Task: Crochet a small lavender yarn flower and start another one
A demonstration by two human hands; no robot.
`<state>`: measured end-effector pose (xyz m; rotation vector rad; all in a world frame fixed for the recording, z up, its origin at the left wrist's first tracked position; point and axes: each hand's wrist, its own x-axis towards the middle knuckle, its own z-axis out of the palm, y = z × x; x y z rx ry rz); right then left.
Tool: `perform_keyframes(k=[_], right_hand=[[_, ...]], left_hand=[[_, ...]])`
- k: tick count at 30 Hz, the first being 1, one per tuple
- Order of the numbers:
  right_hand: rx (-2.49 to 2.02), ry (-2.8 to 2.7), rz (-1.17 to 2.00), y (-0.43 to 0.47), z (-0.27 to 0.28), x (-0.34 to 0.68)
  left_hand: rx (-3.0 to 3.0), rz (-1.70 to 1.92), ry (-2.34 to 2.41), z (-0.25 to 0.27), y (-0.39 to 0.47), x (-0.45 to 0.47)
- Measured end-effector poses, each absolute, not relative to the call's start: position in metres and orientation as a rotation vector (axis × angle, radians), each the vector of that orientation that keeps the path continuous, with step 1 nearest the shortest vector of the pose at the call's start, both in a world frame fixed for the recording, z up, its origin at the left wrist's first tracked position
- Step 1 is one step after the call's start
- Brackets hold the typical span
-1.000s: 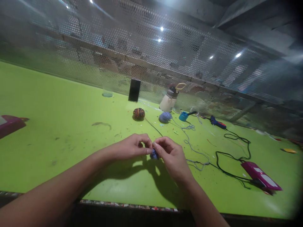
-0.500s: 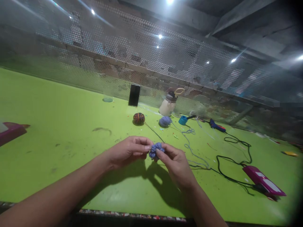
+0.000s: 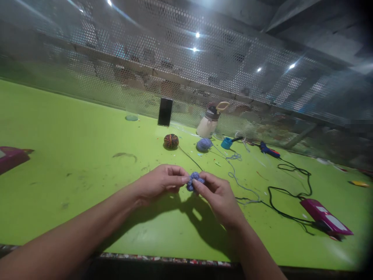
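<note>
A small blue yarn piece (image 3: 194, 180) is pinched between the fingertips of both hands above the green table (image 3: 72, 132). My left hand (image 3: 159, 182) grips it from the left side. My right hand (image 3: 218, 196) holds it from the right, fingers curled over it. A pale blue yarn strand (image 3: 241, 186) trails over the table to the right of my hands, toward a blue yarn ball (image 3: 203, 144) further back. A dark multicoloured yarn ball (image 3: 170, 140) lies left of that one.
A black phone (image 3: 165, 111) leans on the perforated metal screen (image 3: 186, 77) at the back, next to a cream bottle (image 3: 209, 122). A blue spool (image 3: 225, 143), a glue gun (image 3: 268, 150), a black cable (image 3: 288, 186) and a magenta device (image 3: 326, 217) lie right. Another magenta object (image 3: 10, 157) sits far left.
The yarn piece has come up into fuller view between my fingertips, where it was mostly hidden a second ago. Both hands stay close together at the same spot.
</note>
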<state>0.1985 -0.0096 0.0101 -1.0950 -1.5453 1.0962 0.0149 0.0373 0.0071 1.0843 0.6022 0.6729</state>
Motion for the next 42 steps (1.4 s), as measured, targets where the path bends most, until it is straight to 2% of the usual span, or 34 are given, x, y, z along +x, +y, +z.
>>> perform_keyframes(k=[5, 16, 27, 42], right_hand=[[-0.925, -1.279, 1.337, -0.008, 0.004, 0.196], [-0.953, -1.286, 1.214, -0.012, 0.005, 0.189], [-0.942, -1.142, 1.352, -0.008, 0.000, 0.186], [-0.968, -1.022, 1.449, -0.014, 0.008, 0.181]], left_hand=[[0.935, 0.684, 0.493, 0.010, 0.028, 0.018], [0.782, 0.659, 0.275, 0.006, 0.019, 0.023], [0.840, 0.799, 0.499, 0.001, 0.032, 0.024], [0.735, 0.674, 0.393, 0.007, 0.022, 0.024]])
